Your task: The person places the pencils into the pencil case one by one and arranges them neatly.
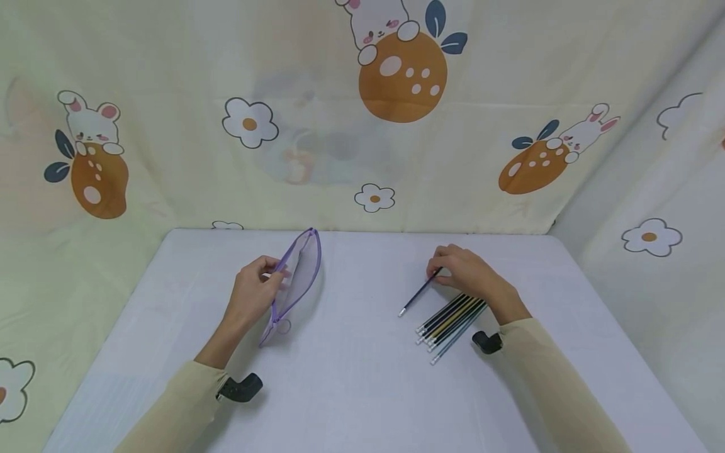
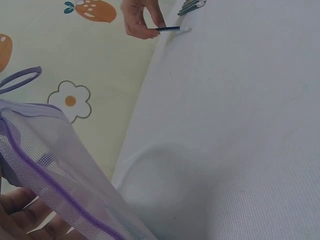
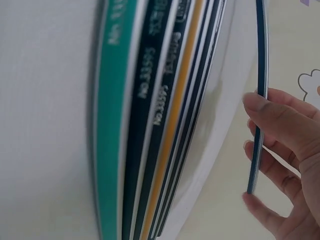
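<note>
1. The white table is spreading beneath both hands, which are working well apart. Take the clock directions from its middle, as the head view is showing it.

2. The purple-edged mesh pouch is sitting toward 10 to 11 o'clock, its mouth gaping. Your left hand is gripping its near side by the edge. It is probably behaving as light, soft and floppy, so the trimmed rim is offering a firmer hold than the mesh.

3. The loose bundle of pencils is lying toward 3 o'clock, below your right wrist. The pencils are likely acting stiff, light and smooth, ready to roll or slide apart; mid-length is suiting a grip best.

4. The single dark pencil is slanting toward 2 o'clock, your right hand pinching it between thumb and fingers. Whether its white tip is touching the table, you cannot tell.

5. The left wrist view is revealing the mesh weave and your fingers behind it, plainer than the head view.

6. The right wrist view is showing printed lettering on the bundle, unreadable from the head, while leaving the pouch out.
</note>
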A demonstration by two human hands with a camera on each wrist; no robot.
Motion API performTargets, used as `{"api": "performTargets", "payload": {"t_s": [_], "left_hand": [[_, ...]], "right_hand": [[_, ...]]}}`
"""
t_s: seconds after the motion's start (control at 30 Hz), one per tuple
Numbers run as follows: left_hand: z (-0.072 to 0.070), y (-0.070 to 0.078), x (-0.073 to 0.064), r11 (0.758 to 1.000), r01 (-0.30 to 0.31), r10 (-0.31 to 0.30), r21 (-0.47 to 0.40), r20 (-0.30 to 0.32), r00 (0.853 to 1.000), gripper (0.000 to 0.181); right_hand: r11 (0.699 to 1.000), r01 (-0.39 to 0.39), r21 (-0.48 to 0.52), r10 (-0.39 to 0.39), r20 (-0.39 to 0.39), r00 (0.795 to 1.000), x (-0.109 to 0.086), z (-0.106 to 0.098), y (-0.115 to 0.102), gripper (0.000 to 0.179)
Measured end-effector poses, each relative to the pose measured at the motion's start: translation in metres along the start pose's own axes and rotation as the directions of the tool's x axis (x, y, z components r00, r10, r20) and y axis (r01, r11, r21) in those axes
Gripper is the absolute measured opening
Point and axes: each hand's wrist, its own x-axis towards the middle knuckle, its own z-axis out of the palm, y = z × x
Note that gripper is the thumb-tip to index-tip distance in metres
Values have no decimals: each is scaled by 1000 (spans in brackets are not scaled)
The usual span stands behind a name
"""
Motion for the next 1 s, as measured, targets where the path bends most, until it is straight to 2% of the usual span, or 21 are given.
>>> {"api": "performTargets", "payload": {"t_s": [0.2, 0.4, 0.53, 0.8, 1.0], "left_hand": [[0, 1, 0, 1000, 4, -4, -3, 0, 1000, 25], [0, 1, 0, 1000, -2, 2, -1, 0, 1000, 26], [-1, 1, -1, 1000, -2, 2, -4, 2, 1000, 25], [-1, 1, -1, 1000, 0, 1, -12, 5, 1000, 28], [0, 2, -1, 1000, -5, 5, -13, -2, 1000, 28]], "right_hand": [[999, 1, -39, -2, -15, 1000, 2, 2, -1, 17], [1000, -4, -15, 3, -20, 1000, 3, 1, -2, 18], [1000, 19, -8, -19, -43, 999, 7, -3, -7, 18], [997, 75, -2, -75, -63, 995, 22, -18, -32, 18], [988, 151, -29, -153, -91, 984, 35, -31, -53, 15]]}}
